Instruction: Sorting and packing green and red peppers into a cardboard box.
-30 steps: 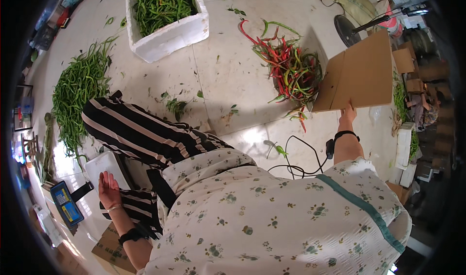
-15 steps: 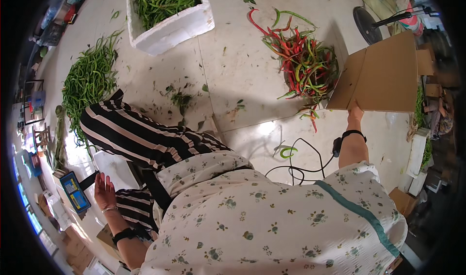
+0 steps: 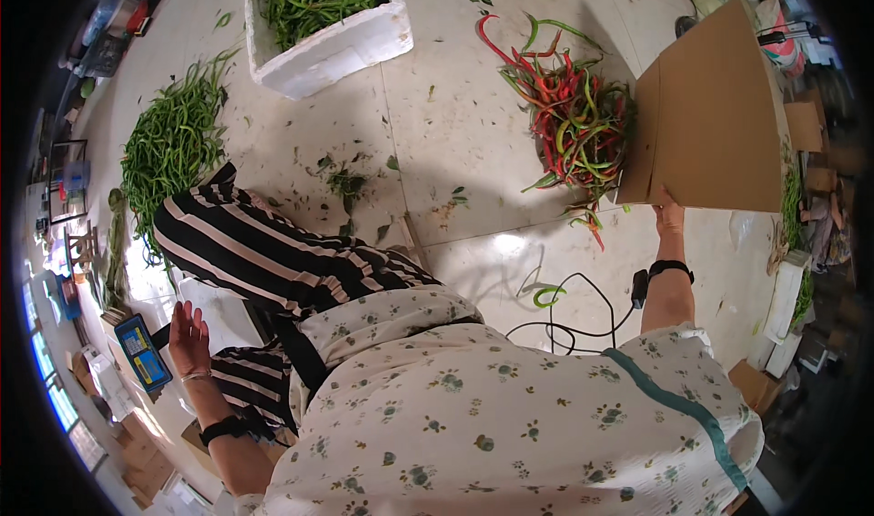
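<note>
My right hand (image 3: pixel 669 215) grips the lower edge of a brown cardboard sheet (image 3: pixel 715 115), which has a crease near its left side and is raised at a slant. Next to the sheet's left edge lies a pile of red and green chili peppers (image 3: pixel 575 124) on the floor. At the lower left my left hand (image 3: pixel 189 341) is open with fingers stretched, holding nothing. Close beside it is a flat blue and yellow box-shaped item (image 3: pixel 143 352); I cannot tell whether they touch.
A white foam box (image 3: pixel 341 68) of green peppers stands at the top. Another heap of green peppers (image 3: pixel 173 143) lies left of my striped knee. Black cable (image 3: pixel 583 329) loops on the floor near my right arm. Leaf scraps (image 3: pixel 346 183) litter the middle.
The cardboard sheet has tilted and its upper edge has risen, now covering most of the round black base behind it. My left hand has shifted slightly and stays open.
</note>
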`<state>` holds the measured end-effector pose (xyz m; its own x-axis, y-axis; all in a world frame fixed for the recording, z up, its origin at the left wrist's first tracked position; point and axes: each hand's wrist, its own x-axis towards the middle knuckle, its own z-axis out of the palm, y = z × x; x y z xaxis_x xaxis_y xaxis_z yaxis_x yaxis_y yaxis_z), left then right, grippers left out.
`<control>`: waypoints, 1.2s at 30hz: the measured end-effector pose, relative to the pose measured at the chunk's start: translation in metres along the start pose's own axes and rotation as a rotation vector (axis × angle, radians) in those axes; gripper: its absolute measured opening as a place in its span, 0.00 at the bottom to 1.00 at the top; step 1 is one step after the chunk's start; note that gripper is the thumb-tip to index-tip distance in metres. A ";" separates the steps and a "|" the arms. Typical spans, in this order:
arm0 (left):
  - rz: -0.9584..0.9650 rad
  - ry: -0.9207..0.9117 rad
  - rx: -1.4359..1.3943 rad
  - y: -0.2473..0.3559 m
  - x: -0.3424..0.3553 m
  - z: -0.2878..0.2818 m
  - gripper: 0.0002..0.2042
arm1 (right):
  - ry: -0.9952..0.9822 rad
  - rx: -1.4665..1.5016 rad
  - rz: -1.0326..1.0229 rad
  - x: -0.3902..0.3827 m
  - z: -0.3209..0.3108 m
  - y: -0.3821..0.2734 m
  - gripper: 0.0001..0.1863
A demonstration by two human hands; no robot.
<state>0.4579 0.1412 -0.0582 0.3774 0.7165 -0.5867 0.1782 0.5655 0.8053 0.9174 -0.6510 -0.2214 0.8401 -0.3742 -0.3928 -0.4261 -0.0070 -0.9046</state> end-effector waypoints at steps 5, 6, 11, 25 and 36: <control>0.000 0.017 -0.018 -0.003 0.008 -0.017 0.19 | -0.181 -0.041 -0.004 -0.024 0.017 0.012 0.16; 0.000 0.017 -0.023 -0.005 0.008 -0.019 0.19 | -0.170 -0.003 0.013 -0.037 0.027 0.015 0.14; -0.034 0.114 -0.034 -0.011 0.012 -0.027 0.17 | -0.261 0.062 0.069 -0.083 0.041 0.020 0.17; 0.027 0.268 -0.235 -0.028 -0.006 -0.098 0.18 | -0.060 0.346 -0.311 -0.016 0.062 -0.072 0.21; 0.082 0.137 -0.278 -0.038 -0.037 -0.089 0.19 | 0.076 -1.015 -0.887 0.209 0.176 -0.164 0.15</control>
<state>0.3564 0.1299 -0.0747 0.2511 0.8022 -0.5417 -0.1099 0.5796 0.8075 1.2218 -0.5648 -0.1845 0.9530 0.0642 0.2959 0.1603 -0.9361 -0.3130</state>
